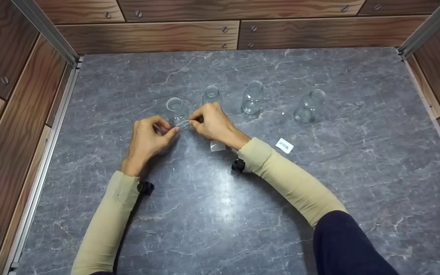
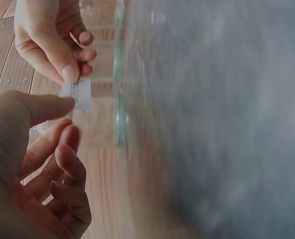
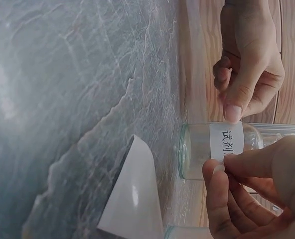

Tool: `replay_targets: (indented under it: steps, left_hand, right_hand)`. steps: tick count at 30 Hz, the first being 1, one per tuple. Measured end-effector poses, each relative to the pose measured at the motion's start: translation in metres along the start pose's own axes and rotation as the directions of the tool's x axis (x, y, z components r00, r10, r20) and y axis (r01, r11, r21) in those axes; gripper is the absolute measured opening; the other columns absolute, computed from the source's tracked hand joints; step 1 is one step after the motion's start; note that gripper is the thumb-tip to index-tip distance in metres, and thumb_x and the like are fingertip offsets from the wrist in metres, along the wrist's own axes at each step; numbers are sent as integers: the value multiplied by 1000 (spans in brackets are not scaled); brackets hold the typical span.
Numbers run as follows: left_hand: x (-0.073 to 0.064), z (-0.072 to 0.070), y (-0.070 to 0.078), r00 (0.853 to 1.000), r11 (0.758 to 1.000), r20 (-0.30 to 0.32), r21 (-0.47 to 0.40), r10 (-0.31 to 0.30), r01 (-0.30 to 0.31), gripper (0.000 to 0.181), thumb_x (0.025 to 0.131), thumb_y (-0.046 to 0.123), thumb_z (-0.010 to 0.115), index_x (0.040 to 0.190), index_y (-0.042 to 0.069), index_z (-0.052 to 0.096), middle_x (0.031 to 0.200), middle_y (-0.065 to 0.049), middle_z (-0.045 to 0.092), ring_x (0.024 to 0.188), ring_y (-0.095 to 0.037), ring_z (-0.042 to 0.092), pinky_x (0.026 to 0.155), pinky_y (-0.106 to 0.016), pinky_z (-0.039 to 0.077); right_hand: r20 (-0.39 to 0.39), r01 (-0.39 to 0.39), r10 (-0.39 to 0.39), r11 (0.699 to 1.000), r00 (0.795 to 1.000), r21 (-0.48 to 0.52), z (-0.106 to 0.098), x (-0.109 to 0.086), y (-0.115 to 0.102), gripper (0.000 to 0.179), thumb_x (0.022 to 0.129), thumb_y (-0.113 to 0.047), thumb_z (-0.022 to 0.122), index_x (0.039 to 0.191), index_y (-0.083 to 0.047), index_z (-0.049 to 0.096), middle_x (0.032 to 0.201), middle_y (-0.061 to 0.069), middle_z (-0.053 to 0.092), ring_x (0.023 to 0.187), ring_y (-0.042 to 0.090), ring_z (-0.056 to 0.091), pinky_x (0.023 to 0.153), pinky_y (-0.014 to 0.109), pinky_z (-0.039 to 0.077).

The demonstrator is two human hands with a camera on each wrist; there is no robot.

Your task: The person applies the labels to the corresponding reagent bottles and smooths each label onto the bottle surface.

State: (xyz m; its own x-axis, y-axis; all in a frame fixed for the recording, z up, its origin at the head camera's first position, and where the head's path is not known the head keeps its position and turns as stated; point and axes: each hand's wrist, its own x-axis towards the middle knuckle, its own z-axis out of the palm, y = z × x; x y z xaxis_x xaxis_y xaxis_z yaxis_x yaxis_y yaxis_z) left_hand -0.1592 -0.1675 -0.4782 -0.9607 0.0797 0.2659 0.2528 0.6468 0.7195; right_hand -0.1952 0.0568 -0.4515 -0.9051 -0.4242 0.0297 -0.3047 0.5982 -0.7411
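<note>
A small white label [image 3: 227, 140] with handwritten characters is stretched between both hands, in front of the leftmost clear glass bottle [image 1: 175, 109]. My left hand [image 1: 147, 137] pinches one end, its thumb lying over the label's edge. At the other end, my right hand [image 1: 213, 123] holds the label between thumb and index finger. In the right wrist view the label overlaps the side of the upright bottle. A second glass bottle [image 1: 212, 93] stands just behind the right hand, partly hidden by it.
Two more clear bottles [image 1: 253, 98] [image 1: 309, 107] stand to the right on the grey marbled table [image 1: 204, 214]. A curled whitish slip [image 1: 217, 146] lies below the right hand. Another printed white label [image 1: 284, 146] lies farther right. Wood-patterned panels [image 1: 147, 37] border the table.
</note>
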Motion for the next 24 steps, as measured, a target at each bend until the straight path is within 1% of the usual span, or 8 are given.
replay_targets:
  steps: [2, 4, 7, 8, 9, 12, 16, 24]
  left_hand:
    - [2, -2, -2, 1000, 1000, 18, 21, 18, -18, 42, 80, 26, 95, 98, -1, 68, 87, -13, 70, 72, -24, 63, 65, -28, 49]
    - [6, -3, -4, 998, 999, 54, 27, 43, -44, 59, 79, 30, 97, 115, -2, 62, 103, -17, 67, 86, -30, 65, 75, -36, 53]
    - [13, -4, -8, 989, 996, 118, -16, 91, -90, 83, 80, 31, 97, 143, 0, 53, 133, -19, 63, 114, -36, 67, 97, -46, 56]
    - [16, -4, -9, 986, 994, 131, -38, 107, -103, 88, 80, 30, 97, 149, 2, 51, 141, -18, 62, 121, -37, 66, 103, -48, 56]
    - [19, -3, -10, 983, 992, 141, -60, 120, -113, 90, 81, 31, 97, 152, 3, 50, 144, -18, 62, 123, -37, 66, 104, -49, 56]
    - [26, -2, -14, 978, 984, 151, -131, 143, -124, 84, 81, 28, 96, 152, 5, 56, 146, -17, 65, 122, -35, 71, 104, -48, 58]
    - [30, -3, -17, 980, 974, 152, -202, 131, -99, 73, 82, 23, 95, 145, 5, 64, 138, -17, 71, 106, -35, 78, 91, -45, 65]
    - [32, -5, -19, 980, 976, 158, -196, 124, -91, 68, 80, 21, 96, 141, 7, 69, 133, -15, 74, 103, -31, 79, 88, -39, 66]
  right_hand:
    - [-4, 5, -5, 1000, 1000, 1, 1, 0, 0, 14, 96, -6, 76, 108, -5, 84, 103, 13, 82, 81, 19, 76, 73, 25, 63]
    - [-5, 9, -9, 1000, 1000, 4, 1, -1, 1, 14, 96, -6, 76, 107, -5, 84, 104, 13, 82, 82, 20, 76, 74, 25, 63]
    - [-8, 16, -16, 1000, 1000, 4, 1, 0, 2, 14, 96, -7, 76, 107, -5, 84, 103, 12, 82, 83, 20, 77, 76, 26, 63]
    - [-9, 20, -20, 1000, 1000, 4, 0, 0, 2, 14, 96, -7, 76, 107, -5, 84, 103, 12, 83, 83, 20, 76, 76, 26, 63]
    - [-10, 23, -23, 1000, 1000, 2, 0, 0, 2, 14, 96, -7, 76, 107, -6, 84, 102, 12, 83, 83, 20, 76, 76, 26, 63]
    - [-11, 49, -49, 999, 999, -15, -1, 1, 1, 13, 95, -6, 75, 105, -6, 85, 100, 11, 83, 81, 20, 76, 75, 27, 63]
    - [1, 65, -65, 998, 998, -21, -2, 3, 0, 14, 95, -4, 75, 105, -5, 85, 100, 12, 83, 81, 20, 76, 75, 26, 63]
    - [12, 59, -59, 998, 998, -21, -2, 2, 1, 14, 96, -4, 74, 106, -4, 84, 100, 13, 82, 80, 21, 75, 73, 25, 63]
